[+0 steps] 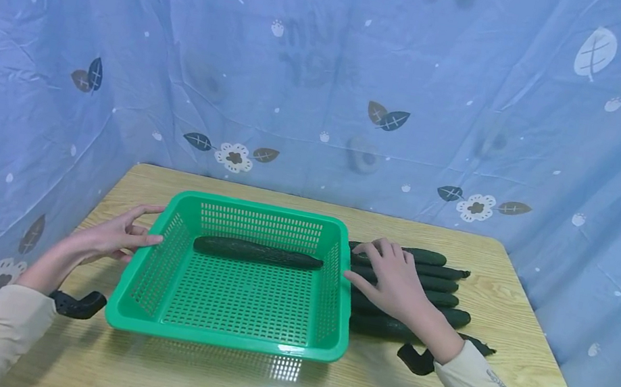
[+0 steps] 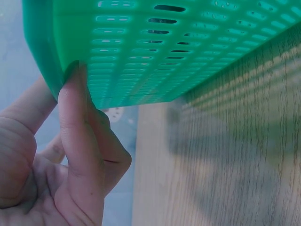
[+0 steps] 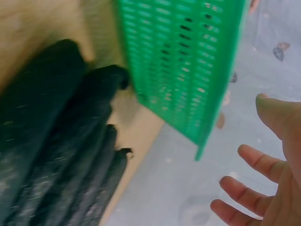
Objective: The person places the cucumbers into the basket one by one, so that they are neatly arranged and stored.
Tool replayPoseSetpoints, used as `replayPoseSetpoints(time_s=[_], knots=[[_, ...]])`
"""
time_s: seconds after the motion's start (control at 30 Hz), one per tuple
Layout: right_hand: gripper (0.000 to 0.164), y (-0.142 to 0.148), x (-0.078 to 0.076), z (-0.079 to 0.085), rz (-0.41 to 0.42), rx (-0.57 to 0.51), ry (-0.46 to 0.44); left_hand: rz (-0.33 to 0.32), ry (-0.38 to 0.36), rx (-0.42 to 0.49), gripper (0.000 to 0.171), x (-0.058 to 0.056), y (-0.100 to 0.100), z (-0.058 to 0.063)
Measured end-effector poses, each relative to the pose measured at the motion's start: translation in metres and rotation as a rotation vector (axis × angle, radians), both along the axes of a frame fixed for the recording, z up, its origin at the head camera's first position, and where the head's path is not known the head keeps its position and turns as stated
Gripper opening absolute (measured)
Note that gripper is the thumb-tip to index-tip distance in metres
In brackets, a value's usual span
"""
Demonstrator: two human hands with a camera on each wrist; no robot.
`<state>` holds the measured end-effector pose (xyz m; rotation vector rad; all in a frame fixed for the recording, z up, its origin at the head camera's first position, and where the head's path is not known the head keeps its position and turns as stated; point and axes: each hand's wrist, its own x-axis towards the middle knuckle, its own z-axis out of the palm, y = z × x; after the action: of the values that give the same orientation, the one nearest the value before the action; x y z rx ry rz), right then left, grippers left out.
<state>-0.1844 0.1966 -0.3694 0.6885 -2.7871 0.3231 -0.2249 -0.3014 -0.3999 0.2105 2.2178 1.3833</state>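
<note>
A green plastic basket (image 1: 243,299) with slotted walls is in the middle of the head view, and a single dark green cucumber (image 1: 257,253) lies in it along the far side. My left hand (image 1: 108,238) pinches its left rim, thumb over the edge and fingers beneath, as the left wrist view shows at the fingers (image 2: 77,122). Near the right rim, my right hand (image 1: 394,283) is spread above several cucumbers (image 1: 387,326) lying side by side. In the right wrist view its fingers (image 3: 256,162) are parted and hold nothing, apart from the basket wall (image 3: 174,61).
The wooden table (image 1: 180,381) carries the basket and the row of cucumbers to its right. A blue patterned cloth (image 1: 328,87) hangs behind and along both sides. Black curved pieces (image 1: 79,304) show at both wrists.
</note>
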Motion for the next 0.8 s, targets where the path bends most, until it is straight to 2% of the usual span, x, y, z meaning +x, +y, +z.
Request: replayPoseSetpoints(time_s=[0.53,0.8], knots=[[0.041,0.05,0.018,-0.041,-0.06,-0.033,0.072,-0.005,0.018,0.009,0.078,0.002,-0.001,0.0],[0.043,0.075,0.03,-0.057,-0.096,-0.024,0.063,0.0,0.01,0.024,0.078,0.002,0.001,0.0]])
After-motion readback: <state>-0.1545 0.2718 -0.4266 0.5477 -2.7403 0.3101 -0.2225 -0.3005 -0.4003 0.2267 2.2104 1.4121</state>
